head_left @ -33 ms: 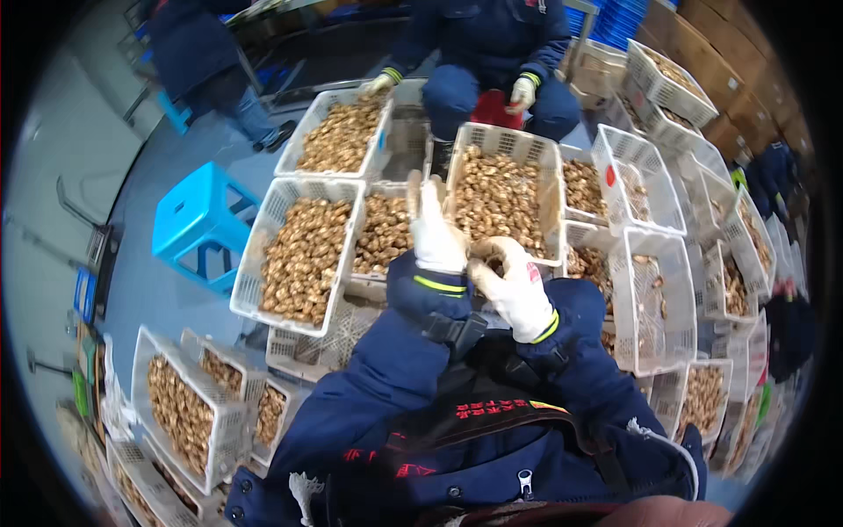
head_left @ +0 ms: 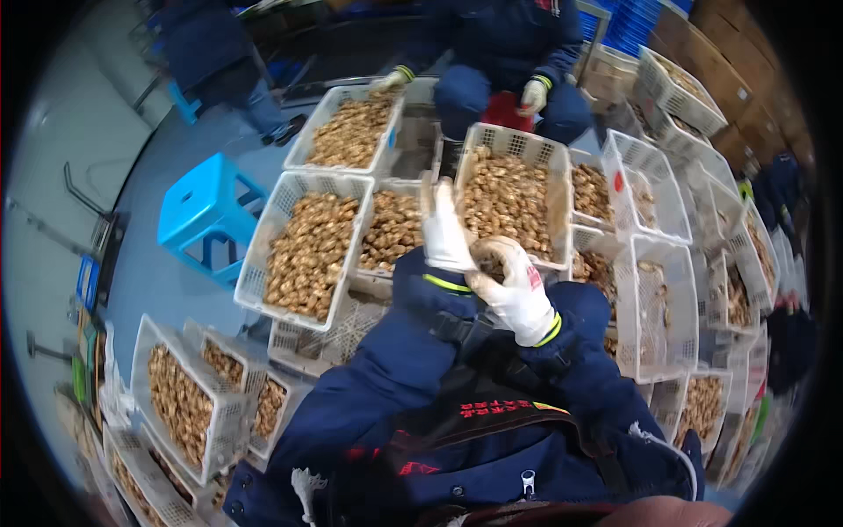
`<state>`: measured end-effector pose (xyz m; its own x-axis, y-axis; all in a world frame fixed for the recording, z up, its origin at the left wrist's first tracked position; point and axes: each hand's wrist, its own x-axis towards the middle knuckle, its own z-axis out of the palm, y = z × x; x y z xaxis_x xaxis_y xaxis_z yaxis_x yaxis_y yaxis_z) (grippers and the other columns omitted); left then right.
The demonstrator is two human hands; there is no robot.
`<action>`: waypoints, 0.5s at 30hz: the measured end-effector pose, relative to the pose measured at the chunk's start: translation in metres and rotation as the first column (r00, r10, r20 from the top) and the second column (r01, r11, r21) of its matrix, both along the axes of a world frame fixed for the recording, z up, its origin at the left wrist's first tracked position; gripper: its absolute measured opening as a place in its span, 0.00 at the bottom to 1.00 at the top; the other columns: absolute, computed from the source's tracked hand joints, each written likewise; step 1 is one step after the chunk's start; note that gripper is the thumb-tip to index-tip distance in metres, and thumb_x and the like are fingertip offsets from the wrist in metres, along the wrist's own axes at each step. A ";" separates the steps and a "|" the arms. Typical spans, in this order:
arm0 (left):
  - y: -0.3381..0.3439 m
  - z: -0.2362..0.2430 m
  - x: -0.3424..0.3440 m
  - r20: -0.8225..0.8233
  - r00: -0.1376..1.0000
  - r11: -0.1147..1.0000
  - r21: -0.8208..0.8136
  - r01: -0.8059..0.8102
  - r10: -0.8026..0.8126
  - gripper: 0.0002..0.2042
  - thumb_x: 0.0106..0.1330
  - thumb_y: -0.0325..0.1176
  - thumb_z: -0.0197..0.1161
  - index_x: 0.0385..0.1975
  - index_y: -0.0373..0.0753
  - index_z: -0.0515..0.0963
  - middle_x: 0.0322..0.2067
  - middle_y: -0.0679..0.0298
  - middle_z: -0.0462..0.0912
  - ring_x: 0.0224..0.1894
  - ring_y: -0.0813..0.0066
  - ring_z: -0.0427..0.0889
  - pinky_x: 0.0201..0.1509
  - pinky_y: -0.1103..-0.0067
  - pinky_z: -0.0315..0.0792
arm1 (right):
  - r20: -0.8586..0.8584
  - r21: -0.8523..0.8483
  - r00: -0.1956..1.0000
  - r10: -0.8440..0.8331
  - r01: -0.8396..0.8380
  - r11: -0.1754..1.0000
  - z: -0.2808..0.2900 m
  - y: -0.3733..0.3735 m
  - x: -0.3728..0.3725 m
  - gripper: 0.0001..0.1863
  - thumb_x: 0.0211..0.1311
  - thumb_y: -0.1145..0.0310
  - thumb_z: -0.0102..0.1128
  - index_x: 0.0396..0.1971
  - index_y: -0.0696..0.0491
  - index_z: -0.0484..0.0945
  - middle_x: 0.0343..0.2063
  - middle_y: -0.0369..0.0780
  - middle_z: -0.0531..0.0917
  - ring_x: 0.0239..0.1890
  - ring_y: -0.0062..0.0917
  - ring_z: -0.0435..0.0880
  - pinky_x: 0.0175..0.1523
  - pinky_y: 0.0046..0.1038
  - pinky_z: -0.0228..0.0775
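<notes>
By the near-left corner of the central crate, the left hand has its fingers outstretched; the right hand's curl, contents unclear. Brown pieces fill that crate, probably light, firm, bruisable, best pinched by rounded sides.

The gloved right hand curls beside the left hand.

Cool, fairly even light filled the middle, brightest on the left glove and right glove; the left fingers looked smeared. Folds in the jacket sank into darkness, and the boxes sat dim. Black corners ringed the view, while the wall bowed and softened toward the rim.
</notes>
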<state>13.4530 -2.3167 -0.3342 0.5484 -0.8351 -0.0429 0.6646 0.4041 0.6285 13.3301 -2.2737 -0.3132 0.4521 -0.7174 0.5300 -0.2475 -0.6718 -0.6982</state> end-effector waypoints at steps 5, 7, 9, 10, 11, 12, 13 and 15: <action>-0.024 -0.054 0.001 0.294 0.948 0.973 0.151 -0.176 0.126 0.25 0.66 0.37 0.52 0.59 0.28 0.60 0.54 0.55 0.70 0.56 0.69 0.68 0.60 0.80 0.59 | -0.065 0.057 0.998 0.005 -0.002 0.998 0.000 0.008 0.006 0.12 0.52 0.68 0.61 0.32 0.60 0.75 0.31 0.47 0.78 0.37 0.39 0.77 0.43 0.32 0.68; -0.019 -0.053 -0.001 0.176 0.978 0.973 0.182 -0.141 0.109 0.23 0.65 0.34 0.54 0.59 0.31 0.62 0.51 0.59 0.72 0.51 0.73 0.71 0.55 0.83 0.63 | -0.152 0.057 0.988 0.034 -0.026 0.998 -0.006 0.006 0.002 0.11 0.58 0.68 0.58 0.34 0.60 0.74 0.34 0.46 0.78 0.37 0.37 0.78 0.44 0.30 0.69; -0.012 -0.054 0.002 0.320 0.944 0.966 0.205 -0.156 0.084 0.20 0.65 0.31 0.54 0.56 0.32 0.66 0.49 0.61 0.75 0.48 0.76 0.74 0.53 0.84 0.66 | -0.111 0.187 0.992 0.054 -0.032 0.982 -0.020 0.006 0.000 0.13 0.62 0.65 0.56 0.37 0.60 0.73 0.31 0.39 0.78 0.34 0.27 0.76 0.40 0.25 0.68; -0.005 -0.048 0.000 0.298 0.951 0.965 0.261 -0.003 -0.078 0.19 0.64 0.28 0.53 0.55 0.30 0.68 0.50 0.59 0.75 0.50 0.74 0.74 0.55 0.83 0.66 | -0.054 0.301 0.994 0.091 -0.071 0.951 -0.041 -0.002 -0.007 0.14 0.63 0.63 0.56 0.39 0.59 0.73 0.29 0.36 0.77 0.31 0.21 0.74 0.37 0.22 0.68; 0.001 -0.045 0.003 0.419 0.890 0.964 0.254 0.076 -0.181 0.20 0.63 0.26 0.52 0.55 0.30 0.68 0.51 0.59 0.75 0.51 0.74 0.74 0.56 0.83 0.66 | 0.010 0.529 0.993 0.121 -0.108 0.841 -0.062 -0.010 -0.018 0.18 0.64 0.58 0.56 0.43 0.58 0.71 0.25 0.32 0.74 0.26 0.12 0.68 0.30 0.17 0.63; 0.005 -0.045 0.007 0.525 0.804 0.951 0.265 0.156 -0.278 0.20 0.62 0.24 0.51 0.56 0.30 0.67 0.51 0.58 0.75 0.51 0.74 0.74 0.56 0.83 0.66 | 0.117 0.697 0.977 0.176 -0.207 0.687 -0.036 0.002 -0.016 0.20 0.63 0.55 0.55 0.44 0.57 0.70 0.22 0.31 0.72 0.21 0.11 0.66 0.26 0.15 0.59; 0.007 -0.040 0.005 0.491 0.764 0.907 0.269 0.324 -0.418 0.21 0.61 0.23 0.51 0.56 0.30 0.67 0.52 0.59 0.74 0.52 0.74 0.73 0.57 0.83 0.65 | 0.143 0.718 0.976 0.163 -0.216 0.661 -0.031 0.006 -0.019 0.21 0.63 0.53 0.55 0.43 0.57 0.70 0.21 0.31 0.71 0.20 0.11 0.66 0.25 0.15 0.60; 0.006 -0.033 -0.004 0.410 0.756 0.860 0.235 0.453 -0.511 0.24 0.60 0.22 0.53 0.59 0.31 0.64 0.58 0.57 0.69 0.57 0.71 0.69 0.60 0.83 0.62 | 0.169 0.736 0.972 0.164 -0.235 0.635 -0.030 0.010 -0.022 0.22 0.63 0.51 0.54 0.42 0.56 0.70 0.20 0.31 0.70 0.18 0.12 0.66 0.24 0.15 0.60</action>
